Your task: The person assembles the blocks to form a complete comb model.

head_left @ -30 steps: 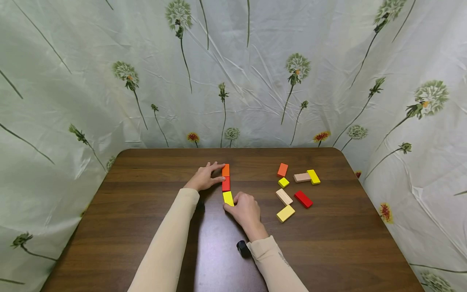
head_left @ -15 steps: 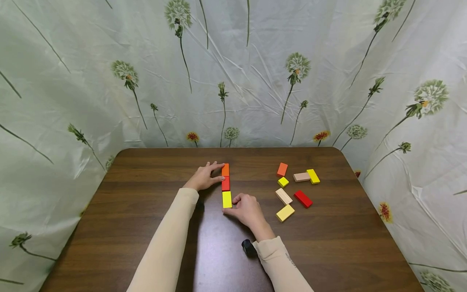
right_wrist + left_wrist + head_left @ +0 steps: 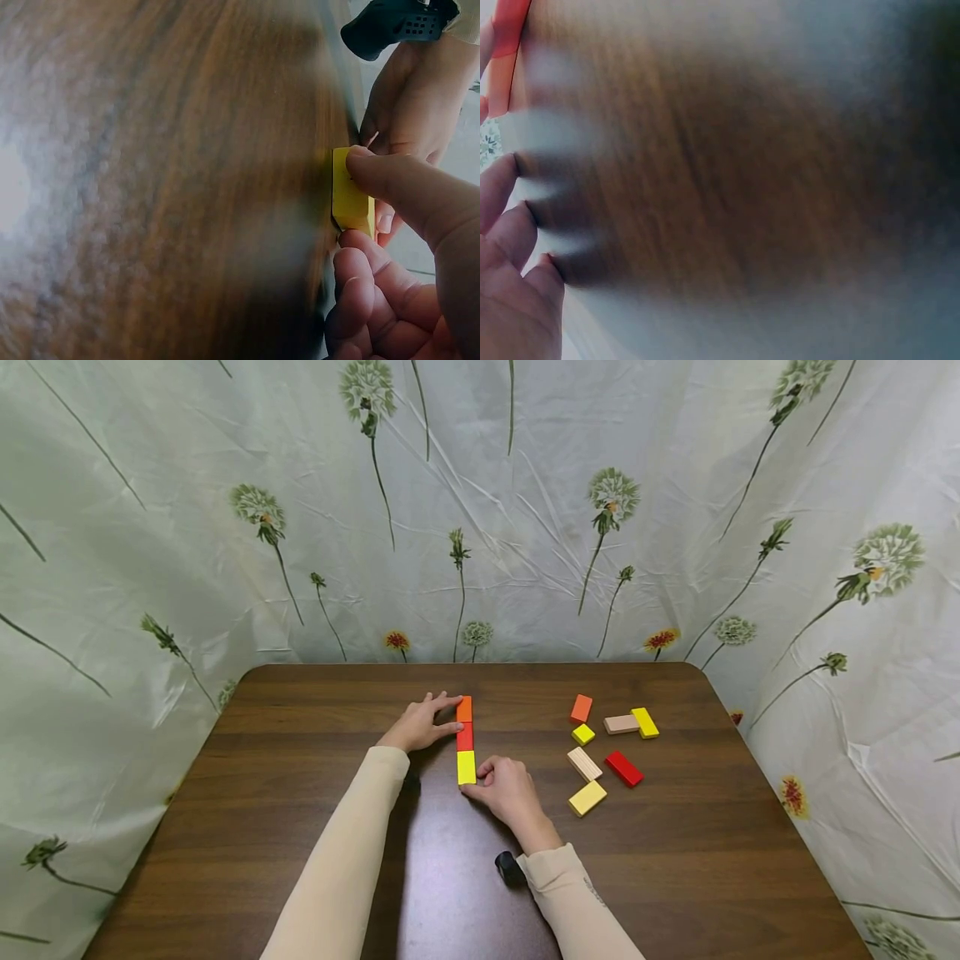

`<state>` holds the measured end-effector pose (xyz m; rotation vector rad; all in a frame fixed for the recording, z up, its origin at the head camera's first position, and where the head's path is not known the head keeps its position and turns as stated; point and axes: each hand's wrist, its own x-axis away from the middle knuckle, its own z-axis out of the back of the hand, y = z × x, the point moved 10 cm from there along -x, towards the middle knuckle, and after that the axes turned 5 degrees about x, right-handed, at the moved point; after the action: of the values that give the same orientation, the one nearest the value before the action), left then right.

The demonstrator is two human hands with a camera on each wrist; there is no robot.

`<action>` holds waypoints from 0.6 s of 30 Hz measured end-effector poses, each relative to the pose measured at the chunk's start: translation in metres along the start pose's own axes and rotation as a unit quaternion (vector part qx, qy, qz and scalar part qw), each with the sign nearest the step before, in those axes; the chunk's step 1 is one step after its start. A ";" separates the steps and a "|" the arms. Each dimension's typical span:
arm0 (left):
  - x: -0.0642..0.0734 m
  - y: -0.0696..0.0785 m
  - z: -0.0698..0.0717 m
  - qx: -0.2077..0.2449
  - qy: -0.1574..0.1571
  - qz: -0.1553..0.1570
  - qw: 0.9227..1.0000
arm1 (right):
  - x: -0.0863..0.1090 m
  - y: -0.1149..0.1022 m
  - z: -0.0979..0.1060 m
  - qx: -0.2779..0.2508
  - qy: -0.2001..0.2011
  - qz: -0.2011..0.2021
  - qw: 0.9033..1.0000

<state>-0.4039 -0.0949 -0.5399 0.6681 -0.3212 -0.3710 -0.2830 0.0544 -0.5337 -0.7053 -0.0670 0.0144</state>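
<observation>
Three wooden blocks lie end to end in a straight row: an orange block (image 3: pixel 466 708) farthest away, a red block (image 3: pixel 467 739) in the middle and a yellow block (image 3: pixel 467 768) nearest. My left hand (image 3: pixel 418 727) steadies the row from the left. Its index fingertip touches the orange block and its thumb the red one, the other fingers spread on the table. At the yellow block, my right hand (image 3: pixel 510 792) presses the thumb against the near end, with the index finger at the right side. The right wrist view shows this thumb (image 3: pixel 390 172) on the yellow block's end face.
On the right of the brown table (image 3: pixel 300 710) lie several loose blocks, among them an orange one (image 3: pixel 581 708), a red one (image 3: pixel 624 769) and a pale yellow one (image 3: pixel 587 798). A floral curtain (image 3: pixel 480 527) hangs behind the table. A black wrist camera (image 3: pixel 510 869) sits under my right wrist.
The yellow block has turned from slanted to straight, then slid away from me against the red block. My right fingers have shifted around it; my left hand has stayed in place.
</observation>
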 end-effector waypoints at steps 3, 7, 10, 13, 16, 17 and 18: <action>0.000 0.000 0.000 0.001 0.001 -0.002 1.000 | 0.000 0.001 0.000 -0.003 -0.002 -0.004 1.000; 0.000 0.000 0.000 0.001 0.001 -0.003 1.000 | -0.001 0.001 -0.002 -0.005 -0.004 -0.007 1.000; 0.000 0.001 0.000 0.000 0.001 -0.005 1.000 | -0.001 0.001 -0.003 -0.005 -0.004 -0.005 1.000; 0.001 0.002 0.000 0.000 0.000 -0.005 1.000 | -0.002 0.001 -0.004 -0.006 -0.006 -0.004 1.000; 0.002 0.002 0.000 0.002 -0.001 -0.003 1.000 | -0.002 0.001 -0.005 -0.007 -0.009 -0.006 1.000; 0.002 0.002 0.000 0.003 -0.002 -0.003 1.000 | -0.002 0.001 -0.005 -0.007 -0.010 -0.007 1.000; 0.002 0.002 0.000 0.003 -0.002 -0.002 1.000 | -0.002 0.001 -0.005 -0.008 -0.011 -0.007 1.000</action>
<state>-0.4015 -0.0944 -0.5382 0.6749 -0.3249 -0.3762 -0.2846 0.0518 -0.5384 -0.7200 -0.0931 0.0077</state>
